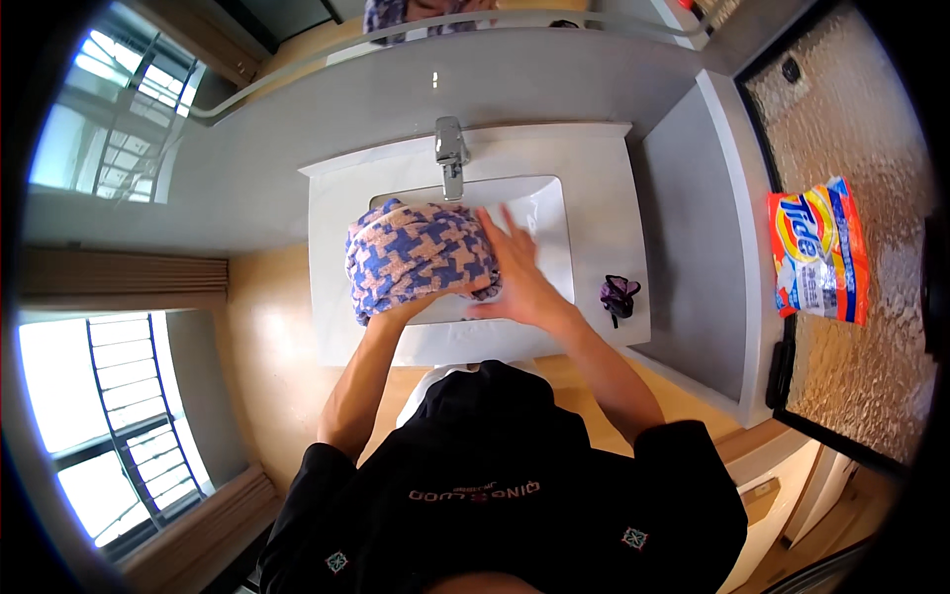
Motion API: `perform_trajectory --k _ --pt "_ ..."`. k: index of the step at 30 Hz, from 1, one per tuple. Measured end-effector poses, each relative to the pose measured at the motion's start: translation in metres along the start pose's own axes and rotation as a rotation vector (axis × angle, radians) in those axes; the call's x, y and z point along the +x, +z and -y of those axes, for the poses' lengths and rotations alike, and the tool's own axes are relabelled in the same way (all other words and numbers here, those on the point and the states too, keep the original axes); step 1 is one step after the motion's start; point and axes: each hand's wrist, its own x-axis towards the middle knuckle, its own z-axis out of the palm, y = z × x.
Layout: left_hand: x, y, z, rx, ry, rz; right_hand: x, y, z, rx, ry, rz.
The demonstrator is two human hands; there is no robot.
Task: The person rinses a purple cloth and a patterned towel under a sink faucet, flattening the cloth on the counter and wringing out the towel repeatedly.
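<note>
One bundled, blue-and-pink patterned fabric cloth [421, 252] is positioned over the left part of the white rectangular basin [551, 223] set in the white table [600, 188]. Left hand [414, 307]: under the cloth's front edge, fingers hidden, grip indeterminable. Right hand [524, 282]: fingers spread and released at the cloth's right end, contact unclear.

I see a bunched pink-and-blue cloth [421, 252] over the white sink [549, 233], hiding most of the left hand [426, 303]. The right hand [520, 275] spreads beside it.
</note>
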Motion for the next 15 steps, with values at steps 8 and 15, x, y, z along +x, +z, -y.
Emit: perform_trajectory --k 8,15 --pt "-0.048 -0.011 0.058 -0.883 -0.554 -0.025 0.088 -0.009 0.064 0.355 -0.150 -0.062" --pt "-0.156 -0.005 0.148 -1.618 -0.552 -0.052 0.101 -0.018 0.112 0.384 -0.171 0.036"
